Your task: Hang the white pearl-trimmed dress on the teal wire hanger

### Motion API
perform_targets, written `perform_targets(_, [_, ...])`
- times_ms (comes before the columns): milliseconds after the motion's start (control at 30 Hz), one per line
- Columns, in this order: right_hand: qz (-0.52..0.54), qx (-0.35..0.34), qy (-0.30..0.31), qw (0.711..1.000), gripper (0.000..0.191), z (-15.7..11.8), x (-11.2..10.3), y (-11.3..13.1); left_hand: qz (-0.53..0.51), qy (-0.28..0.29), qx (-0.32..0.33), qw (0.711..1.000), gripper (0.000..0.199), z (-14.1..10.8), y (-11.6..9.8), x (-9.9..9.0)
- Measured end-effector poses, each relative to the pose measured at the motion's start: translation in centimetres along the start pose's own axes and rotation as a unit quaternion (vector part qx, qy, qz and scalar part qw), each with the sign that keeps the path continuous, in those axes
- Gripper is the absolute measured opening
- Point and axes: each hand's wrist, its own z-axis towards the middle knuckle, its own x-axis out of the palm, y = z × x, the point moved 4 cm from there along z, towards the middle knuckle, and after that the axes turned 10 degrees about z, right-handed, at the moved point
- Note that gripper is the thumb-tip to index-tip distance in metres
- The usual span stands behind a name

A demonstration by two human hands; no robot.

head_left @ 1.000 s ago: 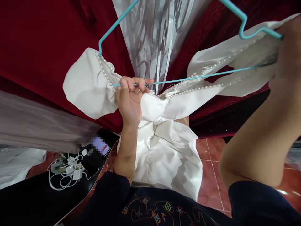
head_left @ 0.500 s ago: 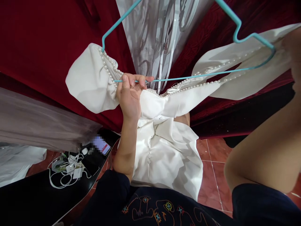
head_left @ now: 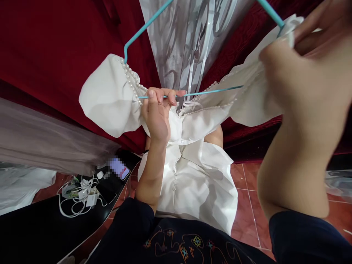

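White dress point(head_left: 203, 124) hangs on a turquoise hanger point(head_left: 148, 24), its bar pinched by the left hand's point(head_left: 158, 113) fingers. Blurred, the right hand point(head_left: 299, 66) pinches the sleeve's edge, hiding the hanger's end.

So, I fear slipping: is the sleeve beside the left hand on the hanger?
The puff sleeve is on: the hanger enters its pearl-trimmed edge.

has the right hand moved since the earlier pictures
Yes, the right hand has moved leftward in the view, closer to the pale hanging drape.
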Motion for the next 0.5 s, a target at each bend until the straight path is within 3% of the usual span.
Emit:
perform_targets(100, [-0.053,0.034,0.071,0.996,0.026,-1.9,2.3,1.5,0.028,-0.010,-0.005,1.000,0.038,0.2,-0.1,-0.4])
perform_targets(167, [0.032,0.069,0.046,0.996,0.015,-3.4,2.3,1.7,0.028,-0.008,-0.005,1.000,0.038,0.2,-0.2,-0.4])
perform_targets(233, [0.106,0.013,-0.023,0.994,0.005,-5.0,1.9,2.2,0.016,-0.002,-0.002,1.000,0.038,0.2,-0.2,-0.4])
perform_targets(300, [0.153,-0.072,-0.050,0.984,0.018,-6.7,2.2,2.5,0.007,-0.002,0.002,1.000,0.038,0.1,-0.1,-0.3])
perform_targets(367, [0.180,-0.110,-0.015,0.977,0.019,-8.3,3.4,1.9,0.010,-0.004,0.003,1.000,0.038,0.1,0.0,-0.3])
perform_targets(500, [0.225,-0.047,0.077,0.970,0.026,-10.7,6.2,-1.5,0.056,-0.030,-0.019,0.998,0.039,0.1,0.3,-0.7])
